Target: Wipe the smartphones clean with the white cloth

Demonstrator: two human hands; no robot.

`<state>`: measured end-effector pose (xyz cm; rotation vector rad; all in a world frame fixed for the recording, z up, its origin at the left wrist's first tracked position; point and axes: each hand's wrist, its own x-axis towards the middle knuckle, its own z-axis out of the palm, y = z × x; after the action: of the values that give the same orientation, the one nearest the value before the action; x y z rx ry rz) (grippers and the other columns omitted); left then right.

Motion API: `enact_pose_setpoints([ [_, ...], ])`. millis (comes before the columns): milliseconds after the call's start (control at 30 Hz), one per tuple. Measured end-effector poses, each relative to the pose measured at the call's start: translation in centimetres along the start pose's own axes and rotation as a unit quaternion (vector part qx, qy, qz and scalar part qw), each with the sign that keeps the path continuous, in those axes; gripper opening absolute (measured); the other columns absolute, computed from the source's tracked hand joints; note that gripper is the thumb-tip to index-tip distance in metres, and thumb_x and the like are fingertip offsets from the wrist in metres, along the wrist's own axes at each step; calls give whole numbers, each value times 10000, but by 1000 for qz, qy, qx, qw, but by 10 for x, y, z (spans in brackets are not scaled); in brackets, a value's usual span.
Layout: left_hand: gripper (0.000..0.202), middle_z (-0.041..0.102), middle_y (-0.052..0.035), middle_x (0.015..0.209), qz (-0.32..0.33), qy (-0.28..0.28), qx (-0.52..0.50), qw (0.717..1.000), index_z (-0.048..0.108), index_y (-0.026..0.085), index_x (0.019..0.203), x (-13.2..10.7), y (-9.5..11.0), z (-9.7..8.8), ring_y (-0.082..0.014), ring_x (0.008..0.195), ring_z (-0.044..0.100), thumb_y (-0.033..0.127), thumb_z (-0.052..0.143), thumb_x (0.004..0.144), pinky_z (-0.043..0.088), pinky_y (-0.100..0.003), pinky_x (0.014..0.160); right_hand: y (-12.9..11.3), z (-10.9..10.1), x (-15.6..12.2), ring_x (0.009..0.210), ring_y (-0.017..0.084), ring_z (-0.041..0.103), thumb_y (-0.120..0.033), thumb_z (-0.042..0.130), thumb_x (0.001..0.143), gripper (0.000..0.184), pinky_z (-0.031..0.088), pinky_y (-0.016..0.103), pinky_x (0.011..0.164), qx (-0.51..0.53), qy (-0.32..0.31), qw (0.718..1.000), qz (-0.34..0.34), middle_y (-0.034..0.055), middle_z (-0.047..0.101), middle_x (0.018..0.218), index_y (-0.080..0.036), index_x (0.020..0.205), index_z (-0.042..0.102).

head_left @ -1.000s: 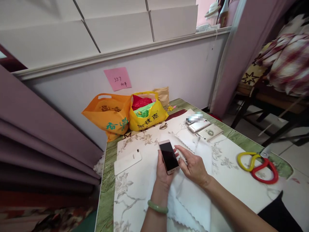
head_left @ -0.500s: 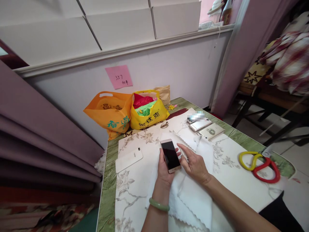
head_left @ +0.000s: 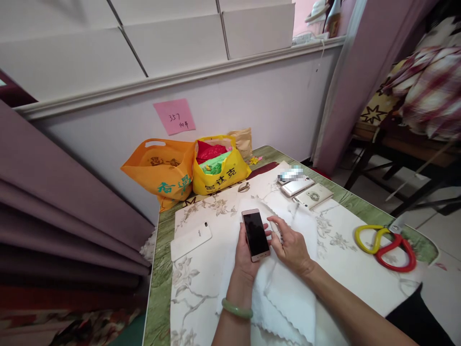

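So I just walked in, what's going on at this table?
A person's left hand holds a phone with its dark screen facing up, over a white cloth on the table. The right hand is half open beside the phone's right edge. A white phone lies to the left, scissors with yellow and red handles lie to the right, and an orange bag and a yellow bag stand at the back.
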<state>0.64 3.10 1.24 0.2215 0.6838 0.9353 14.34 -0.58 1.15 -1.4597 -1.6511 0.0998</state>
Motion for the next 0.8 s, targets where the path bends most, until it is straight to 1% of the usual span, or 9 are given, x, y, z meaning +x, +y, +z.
enact_pose_setpoints([
  [67,604,732,-157,998,1,-7,8,1000,676,74,1127,-1,-1,2,-235,797,706,599,555,855,553,-345,740,0,-1,0,759,165,705,-223,423,909,413,555,275,692,1,10,1000,8,43,681,1194,-228,1320,472],
  [133,605,731,-166,999,-3,-14,19,1000,680,66,1120,-3,-2,4,-236,810,704,596,546,862,548,-327,724,0,-2,1,756,164,703,-233,414,918,438,555,280,718,0,23,1000,14,55,665,1229,-221,1354,448],
  [200,601,731,-169,1005,-6,-17,26,999,680,64,1123,-4,-2,6,-236,818,702,590,541,868,546,-320,720,0,-2,2,756,166,702,-237,414,917,432,553,281,724,0,29,999,18,55,671,1214,-216,1346,455],
  [333,598,726,-168,1036,-5,-15,29,999,662,75,1167,-3,-3,7,-231,825,702,581,540,873,548,-319,726,1,-3,2,767,180,708,-234,425,902,383,553,278,700,6,31,999,31,40,708,1104,-213,1277,497],
  [433,607,727,-169,1023,-7,-4,24,1000,664,77,1161,-2,-2,5,-238,810,703,593,535,869,555,-340,730,0,-4,1,815,187,710,-237,417,912,429,558,283,713,13,27,999,36,55,692,1151,-219,1339,455],
  [533,571,737,-158,955,10,9,-5,1000,688,75,1096,0,0,3,-239,782,703,579,542,870,559,-372,766,-2,-5,0,858,182,710,-222,419,916,410,562,280,745,36,-8,999,1,52,686,1165,-234,1324,470],
  [600,517,742,-138,903,32,19,-38,999,708,87,1028,1,1,2,-223,748,701,554,546,879,560,-355,751,-4,-5,-2,911,179,706,-206,429,914,393,564,278,786,55,-35,997,-30,47,681,1185,-240,1301,486],
  [733,459,747,-103,845,75,43,-80,993,721,118,968,3,2,2,-204,709,698,529,528,899,559,-331,706,-5,-1,-7,1108,187,648,-175,426,906,501,546,307,910,53,-63,994,-65,54,622,1311,-242,1402,406],
  [800,463,749,-111,858,80,45,-85,992,720,109,966,3,2,2,-211,736,703,521,515,908,562,-336,725,-4,2,-8,1119,188,644,-169,427,903,511,548,309,911,40,-69,995,-65,53,618,1319,-240,1409,402],
])
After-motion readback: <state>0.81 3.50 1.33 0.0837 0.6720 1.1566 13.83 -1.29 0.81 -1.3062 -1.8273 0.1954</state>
